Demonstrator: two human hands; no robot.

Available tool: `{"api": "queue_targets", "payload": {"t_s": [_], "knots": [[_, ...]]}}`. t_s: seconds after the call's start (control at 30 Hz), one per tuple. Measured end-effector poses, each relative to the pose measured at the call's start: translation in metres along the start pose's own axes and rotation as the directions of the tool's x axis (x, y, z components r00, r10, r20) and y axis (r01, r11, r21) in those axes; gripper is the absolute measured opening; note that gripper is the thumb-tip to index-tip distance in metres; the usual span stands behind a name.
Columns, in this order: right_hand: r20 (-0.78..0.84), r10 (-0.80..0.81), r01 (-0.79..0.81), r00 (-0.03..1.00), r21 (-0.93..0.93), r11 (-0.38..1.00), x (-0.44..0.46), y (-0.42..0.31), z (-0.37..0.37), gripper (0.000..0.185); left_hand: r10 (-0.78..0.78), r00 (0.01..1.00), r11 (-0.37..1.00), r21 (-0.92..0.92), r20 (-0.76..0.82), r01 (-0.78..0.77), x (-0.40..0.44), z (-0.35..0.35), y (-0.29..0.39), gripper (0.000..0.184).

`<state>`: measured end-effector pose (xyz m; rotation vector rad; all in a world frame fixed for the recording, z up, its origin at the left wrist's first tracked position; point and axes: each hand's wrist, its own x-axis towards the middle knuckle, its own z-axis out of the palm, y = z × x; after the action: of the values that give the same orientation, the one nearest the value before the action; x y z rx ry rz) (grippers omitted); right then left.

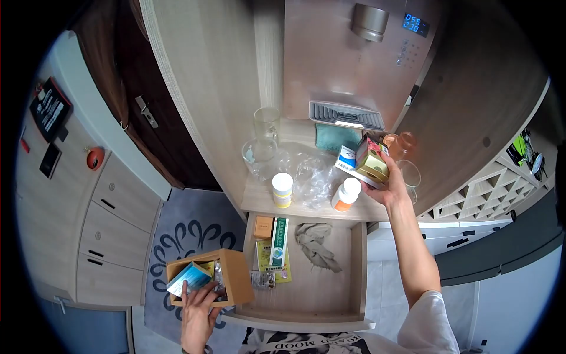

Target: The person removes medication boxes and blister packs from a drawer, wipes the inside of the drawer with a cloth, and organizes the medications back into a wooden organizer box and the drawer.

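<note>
Your white, loose-cut sleeve (433, 321) lies nearest the camera, at the lower right. At the lower left, your left grip (199, 315) reaches over the rim of the open brown cardboard box (237, 277). Its fingers are slightly spread and lie on the blue-and-white packet (191, 278) inside; you cannot tell from this view whether they clamp it. The box tilts beside the open wooden drawer (312, 321); its support is hidden.

Your right grip (384, 192) is clamped on two cartons above the pale wooden table (259, 203): a green-and-gold carton with a dark red end (371, 164) and, against it, a flat white-and-blue carton (346, 157).

Caution: the two cartons share one grip. Uneven pressure could let the white-and-blue one slide out. The white bottle with an orange label (345, 196) stands just below your right fingers; a low sweep could tip it toward the drawer. The clear glass mug (408, 172) is close behind your wrist, so a sideways swing could knock it. Loose clear plastic wrap (315, 182) could snag a carton and drag the white bottle with a yellow label (282, 190). Excess tilt of the cardboard box could spill its contents.
</note>
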<state>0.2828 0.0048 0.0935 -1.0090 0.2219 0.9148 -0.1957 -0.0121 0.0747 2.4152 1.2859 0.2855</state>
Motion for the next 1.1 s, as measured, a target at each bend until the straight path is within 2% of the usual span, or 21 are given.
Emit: {"api": "queue_targets", "payload": {"t_s": [0.1, 0.23, 0.3, 0.33, 0.37, 0.43, 0.47, 0.53, 0.57, 0.6, 0.63, 0.67, 0.7, 0.73, 0.77, 0.8, 0.83, 0.9, 0.93, 1.03, 1.1], "knots": [[-0.032, 0.034, -0.033, 0.999, 0.03, 0.999, 0.036, 0.007, -0.003, 0.046, 0.01, 1.0, 1.0, 0.014, -0.009, -0.01, 0.002, 0.002, 0.002, 0.034], [0.054, 0.07, -0.069, 0.996, -0.003, 0.998, 0.05, 0.014, -0.001, 0.051, 0.029, 0.999, 0.998, 0.057, -0.015, -0.028, 0.005, 0.009, 0.005, 0.033], [0.045, 0.021, -0.021, 0.999, 0.005, 1.0, 0.04, 0.017, 0.002, 0.068, 0.055, 0.998, 0.996, 0.07, -0.03, -0.053, 0.008, 0.016, 0.006, 0.034], [0.038, 0.047, -0.048, 0.998, 0.028, 0.998, 0.04, 0.017, -0.002, 0.094, 0.065, 0.997, 0.995, 0.073, -0.041, -0.062, 0.008, 0.021, 0.006, 0.034], [0.036, 0.053, -0.054, 0.998, 0.025, 0.998, 0.036, 0.015, -0.006, 0.094, 0.059, 0.998, 0.996, 0.073, -0.037, -0.056, 0.009, 0.024, 0.007, 0.034], [0.05, 0.08, -0.08, 0.996, -0.009, 0.997, 0.025, 0.013, -0.019, 0.111, 0.069, 0.996, 0.991, 0.117, -0.047, -0.063, 0.01, 0.03, 0.009, 0.033], [0.069, 0.119, -0.114, 0.99, -0.066, 0.991, 0.023, 0.01, -0.032, 0.108, 0.068, 0.996, 0.991, 0.119, -0.055, -0.061, 0.011, 0.034, 0.009, 0.033], [0.063, -0.002, 0.011, 0.998, -0.14, 0.99, -0.008, 0.014, -0.047, 0.095, 0.06, 0.996, 0.99, 0.133, -0.062, -0.052, 0.012, 0.042, 0.01, 0.033], [0.144, -0.229, 0.255, 0.963, -0.192, 0.948, -0.022, 0.028, -0.065, 0.085, 0.057, 0.996, 0.988, 0.147, -0.075, -0.046, 0.013, 0.045, 0.011, 0.033], [0.235, -0.434, 0.483, 0.869, -0.222, 0.847, -0.037, 0.046, -0.08, 0.075, 0.063, 0.994, 0.987, 0.151, -0.091, -0.049, 0.014, 0.047, 0.012, 0.029], [0.191, -0.651, 0.676, 0.734, -0.292, 0.677, -0.064, 0.066, -0.07, 0.047, 0.055, 0.995, 0.988, 0.151, -0.087, -0.041, 0.015, 0.051, 0.011, 0.029], [0.34, -0.707, 0.776, 0.62, -0.397, 0.49, -0.073, 0.084, -0.082, 0.023, 0.049, 0.994, 0.989, 0.141, -0.1, -0.035, 0.016, 0.057, 0.009, 0.027], [0.438, -0.633, 0.769, 0.638, -0.394, 0.503, -0.088, 0.106, -0.085, 0.013, 0.044, 0.993, 0.991, 0.132, -0.113, -0.029, 0.016, 0.06, 0.008, 0.025], [0.61, -0.44, 0.752, 0.659, -0.541, 0.377, -0.089, 0.12, -0.091, 0.018, 0.032, 0.994, 0.991, 0.131, -0.103, -0.018, 0.017, 0.061, 0.013, 0.022], [0.699, -0.189, 0.721, 0.69, -0.641, 0.264, -0.087, 0.129, -0.091, 0.026, 0.024, 0.995, 0.991, 0.135, -0.093, -0.012, 0.017, 0.064, 0.017, 0.022], [0.748, -0.087, 0.752, 0.658, -0.649, 0.113, -0.069, 0.149, -0.098, 0.04, 0.02, 0.993, 0.99, 0.142, -0.119, -0.003, 0.018, 0.07, 0.018, 0.023], [0.745, -0.082, 0.749, 0.662, -0.652, 0.119, -0.054, 0.169, -0.104, 0.04, 0.017, 0.989, 0.989, 0.148, -0.149, 0.005, 0.018, 0.076, 0.02, 0.023], [0.744, -0.13, 0.682, 0.656, -0.657, -0.322, -0.031, 0.199, -0.112, 0.052, 0.019, 0.983, 0.989, 0.145, -0.185, 0.008, 0.017, 0.083, 0.023, 0.026], [0.747, -0.123, 0.688, 0.653, -0.653, -0.318, -0.026, 0.206, -0.114, 0.052, -0.002, 0.981, 0.99, 0.135, -0.194, 0.029, 0.017, 0.085, 0.025, 0.029], [0.718, -0.009, 0.648, 0.696, -0.632, -0.425, -0.013, 0.225, -0.131, 0.06, -0.047, 0.974, 0.986, 0.147, -0.223, 0.082, 0.02, 0.088, 0.031, 0.034], [0.768, 0.157, 0.757, 0.621, -0.535, -0.375, 0.001, 0.231, -0.151, 0.056, -0.064, 0.968, 0.98, 0.168, -0.242, 0.107, 0.023, 0.09, 0.033, 0.036]]}}
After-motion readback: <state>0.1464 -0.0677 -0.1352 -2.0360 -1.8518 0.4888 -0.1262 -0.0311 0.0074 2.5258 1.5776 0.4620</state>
